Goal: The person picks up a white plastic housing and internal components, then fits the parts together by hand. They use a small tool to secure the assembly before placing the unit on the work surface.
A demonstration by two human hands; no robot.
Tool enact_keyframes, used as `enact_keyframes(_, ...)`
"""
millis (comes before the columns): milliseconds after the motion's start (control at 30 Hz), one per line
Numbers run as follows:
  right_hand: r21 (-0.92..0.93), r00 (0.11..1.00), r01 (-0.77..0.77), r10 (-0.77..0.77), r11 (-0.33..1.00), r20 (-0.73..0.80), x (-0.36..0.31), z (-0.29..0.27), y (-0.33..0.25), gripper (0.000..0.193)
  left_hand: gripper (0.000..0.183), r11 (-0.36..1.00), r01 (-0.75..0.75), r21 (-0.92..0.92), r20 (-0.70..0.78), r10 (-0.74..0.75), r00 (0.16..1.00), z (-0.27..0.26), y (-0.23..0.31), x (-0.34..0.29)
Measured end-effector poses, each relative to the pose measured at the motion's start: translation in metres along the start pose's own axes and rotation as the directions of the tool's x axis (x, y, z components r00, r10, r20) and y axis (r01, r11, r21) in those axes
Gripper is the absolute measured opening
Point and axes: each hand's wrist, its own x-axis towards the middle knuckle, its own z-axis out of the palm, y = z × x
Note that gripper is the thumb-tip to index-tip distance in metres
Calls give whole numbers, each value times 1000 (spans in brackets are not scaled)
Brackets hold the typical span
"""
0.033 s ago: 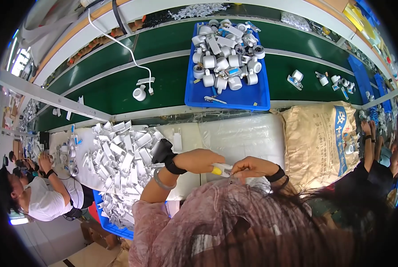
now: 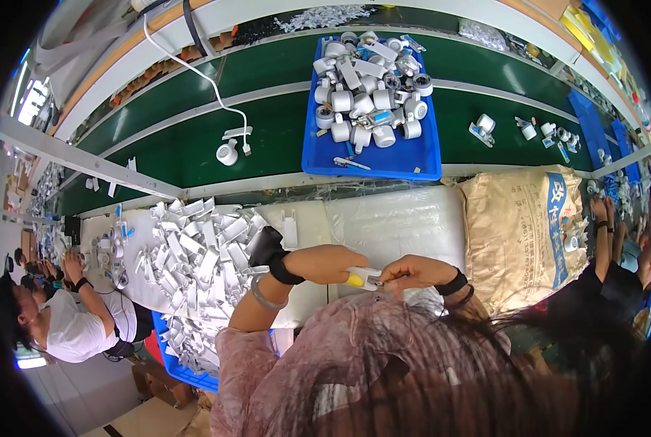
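Note:
My left hand [image 2: 331, 264] is closed round a small white plastic piece with a yellow patch [image 2: 356, 280], held just in front of my chest. Against the right end of that piece, the fingers of my right hand [image 2: 418, 272] are pinched together; whatever lies between them is too small to make out. To the left of my left forearm, a heap of white elongated plastic housings [image 2: 207, 251] covers the table. One separate white housing [image 2: 289, 229] lies apart from the heap, beyond my left wrist.
A blue tray [image 2: 311, 156] full of white round-headed parts stands ahead on the green conveyor [image 2: 281, 124]. At the right lies a brown paper sack [image 2: 496, 233]. A white cable [image 2: 216, 87] hangs at the left. Other people work at both sides; a blue bin [image 2: 203, 380] sits below the heap.

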Motion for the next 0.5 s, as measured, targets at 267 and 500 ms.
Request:
enact_keyframes(267,-173,920,138,-191,975,-343,-1,4,4,9,29,960,-216,-181,-342,144,929,21,14,12)
enact_keyframes(500,-797,402,-44,-719,603,-567,13,23,-3,16,26,670,-325,-667,-601,-226,767,54,-12,36)
